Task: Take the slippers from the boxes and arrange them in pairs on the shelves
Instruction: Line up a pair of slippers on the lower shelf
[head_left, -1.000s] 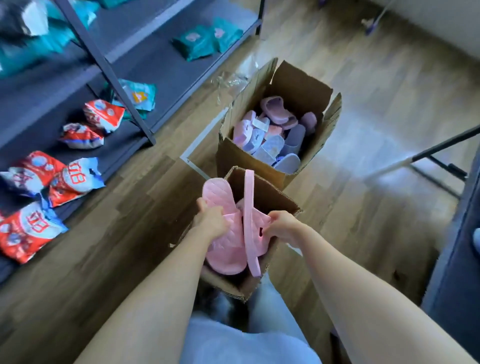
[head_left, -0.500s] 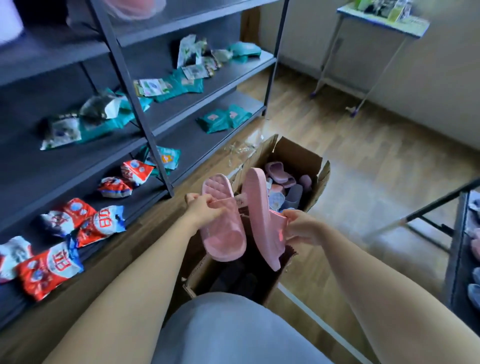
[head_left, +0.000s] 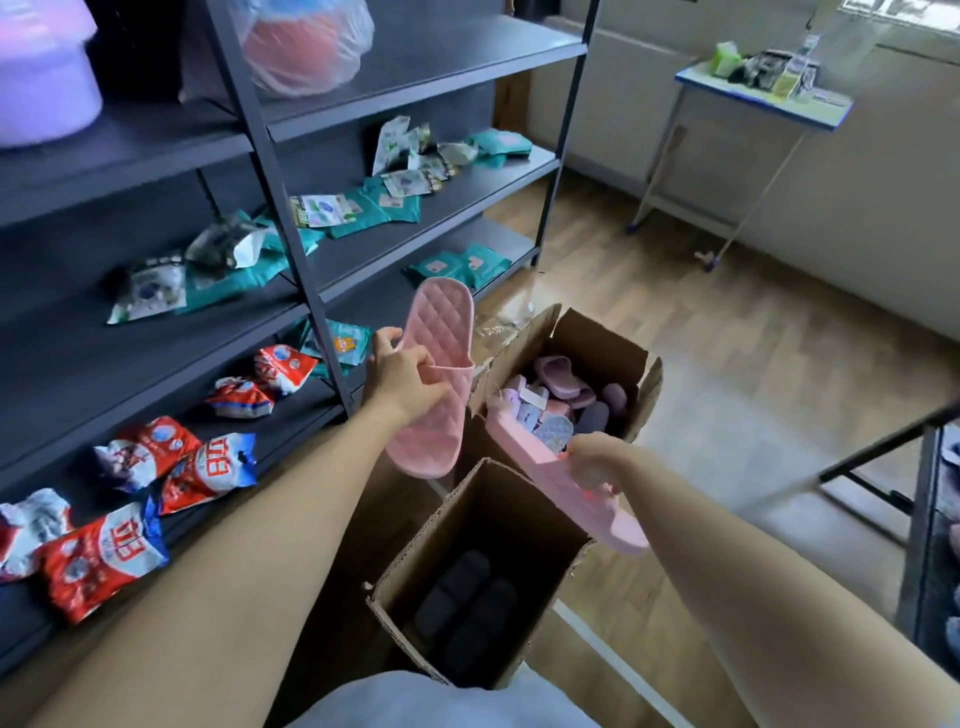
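Below both hands, nearest the person, an open cardboard box (head_left: 519, 519) stands on the wooden floor (head_left: 727, 338), with a pair of dark slippers (head_left: 462, 608) lying side by side at its bottom. Above its right rim the right hand (head_left: 597, 460) curls round the edge of one pink slipper (head_left: 618, 525). This slipper is tilted, and its far end reaches towards the second box. Whether it touches that box cannot be told. To the left and a little higher, the left hand (head_left: 408, 382) grips the strap of the other pink slipper (head_left: 441, 322), held nearly upright with its quilted footbed facing the camera. The two pink slippers are apart. Just beyond the hands the second box (head_left: 597, 338) stands open, filled with a jumble of pink, lilac and purple slippers (head_left: 558, 376). Left of the left hand runs dark metal shelving (head_left: 415, 218), with red and white packets (head_left: 208, 467) on a low level and teal packets (head_left: 457, 265) farther along. Far beyond the right hand, a small table (head_left: 753, 98) stands by the wall
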